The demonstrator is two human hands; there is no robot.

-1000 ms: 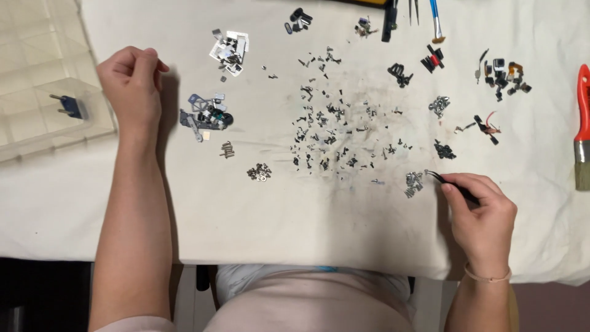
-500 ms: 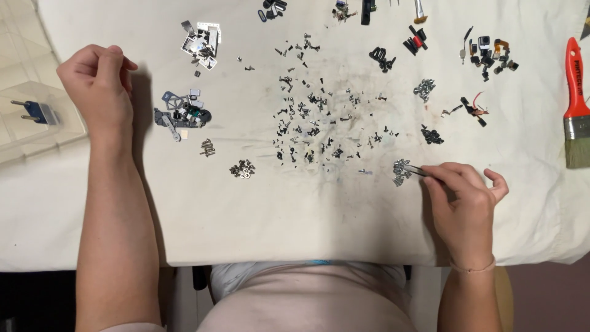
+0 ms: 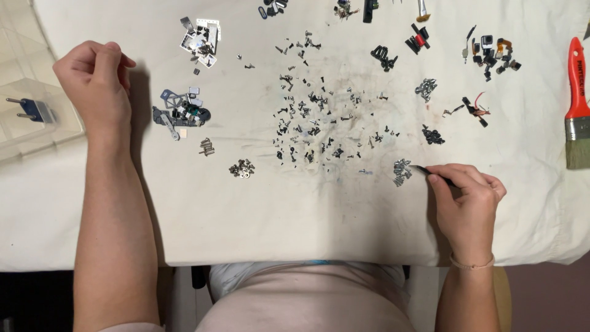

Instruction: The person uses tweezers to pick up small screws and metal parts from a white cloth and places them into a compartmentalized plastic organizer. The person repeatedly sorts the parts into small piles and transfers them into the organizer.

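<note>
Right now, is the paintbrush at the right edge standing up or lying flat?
Lying flat. The paintbrush rests lengthwise on the white cloth, red handle pointing away, bristles toward the person.

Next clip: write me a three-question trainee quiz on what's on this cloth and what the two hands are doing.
1. True or false: the left hand holds the paintbrush.
2. The tweezers in the right hand point at which pile? A) silver screws B) black screws C) washers
3. What lies in the clear plastic tray at the left edge?

Key
1. False: the left hand is loosely closed on the white cloth, far from the brush.
2. A
3. A small blue part with two metal pins.
</note>
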